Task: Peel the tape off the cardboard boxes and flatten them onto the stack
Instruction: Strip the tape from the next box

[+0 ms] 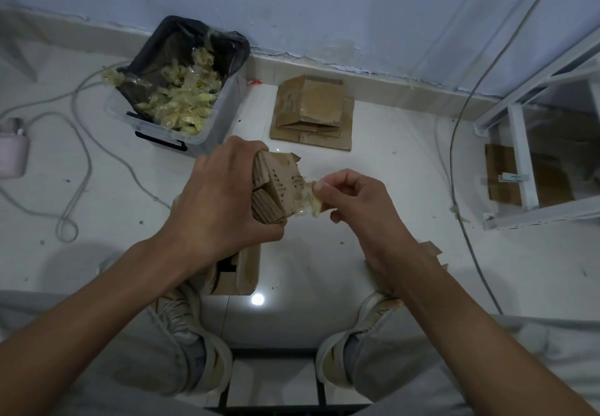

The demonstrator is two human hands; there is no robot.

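My left hand (220,198) grips a small cardboard box (276,185) held above the white floor, its open flaps facing me. My right hand (352,198) pinches a strip of clear yellowish tape (308,196) that stretches from the box's right side. A stack of flattened cardboard (313,113) lies on the floor ahead, near the wall. Another cardboard box (242,273) sits on the floor under my left wrist, partly hidden by it.
A clear plastic bin (211,126) lined with a black bag holds crumpled tape at the upper left. Cables (78,169) trail over the floor at left. A white metal rack (526,169) with cardboard under it stands at right. My shoes (191,318) are below.
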